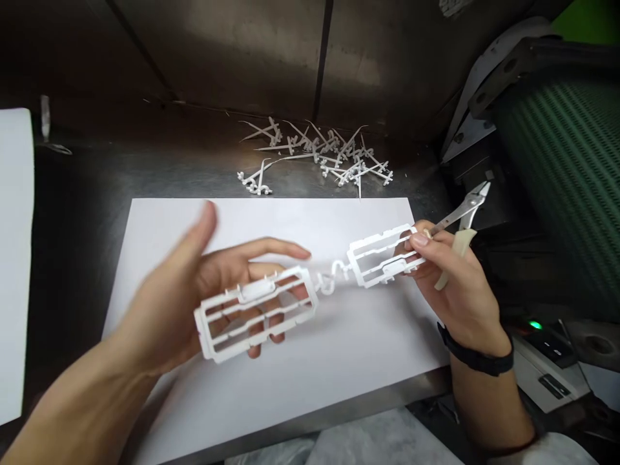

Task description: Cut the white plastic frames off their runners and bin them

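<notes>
My right hand (450, 278) pinches one end of a white moulded plastic frame (356, 265) between thumb and fingers. The same hand keeps a pair of side cutters (464, 239) tucked in it, jaws pointing up and away. Small curved white pieces (329, 279) lie between this frame and a second white plastic frame (256, 294) of like shape; whether they join the two is blurred. My left hand (217, 278) is behind the second frame, its thumb raised and its fingers spread, not closed round it. Both frames are above a white sheet (300, 381).
Several thin, pointed white plastic offcuts (339, 155) are heaped on the dark metal bench behind the sheet. Another white sheet (14, 258) lies at far left. On the right are a green ribbed belt (566, 168) and a grey device (552, 368) with a green light.
</notes>
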{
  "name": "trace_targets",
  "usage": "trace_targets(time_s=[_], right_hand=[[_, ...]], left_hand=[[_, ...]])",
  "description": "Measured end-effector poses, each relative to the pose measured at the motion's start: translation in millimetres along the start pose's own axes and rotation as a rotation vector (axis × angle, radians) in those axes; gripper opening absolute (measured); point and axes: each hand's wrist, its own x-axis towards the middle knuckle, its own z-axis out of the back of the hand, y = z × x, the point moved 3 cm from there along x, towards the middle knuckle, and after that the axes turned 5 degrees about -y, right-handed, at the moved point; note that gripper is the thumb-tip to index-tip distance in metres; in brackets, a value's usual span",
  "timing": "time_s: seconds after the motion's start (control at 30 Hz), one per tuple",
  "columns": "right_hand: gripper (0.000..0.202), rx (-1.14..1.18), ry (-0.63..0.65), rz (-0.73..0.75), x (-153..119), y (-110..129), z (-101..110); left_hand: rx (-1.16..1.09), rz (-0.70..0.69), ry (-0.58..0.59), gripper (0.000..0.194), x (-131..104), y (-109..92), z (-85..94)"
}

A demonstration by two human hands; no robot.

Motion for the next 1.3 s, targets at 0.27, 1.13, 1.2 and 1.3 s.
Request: trace_targets(time_s=[0.27, 1.13, 1.2, 1.3], right_hand=[[0.02, 0.142, 0.053, -0.217, -9.7, -27.4, -29.7], [0.01, -0.287, 0.301, -0.038, -35.6, -30.9, -40.6], [0.012, -0.307, 0.294, -0.029, -35.6, -29.9, -40.7], [0.014, -0.318, 0.295, -0.032, -35.6, -29.5, -40.6]], left_hand=[[-0.281, -0.268, -0.242, 0.021, 23.0, 22.9, -19.0], [-0.21, -0.38, 0.051, 0.047, 8.5, 37.3, -31.0], [-0.21, -0.386, 0.061, 0.046, 9.0, 36.6, -30.7], [-0.212, -0.395, 0.073, 0.045, 10.2, 36.0, -30.2]])
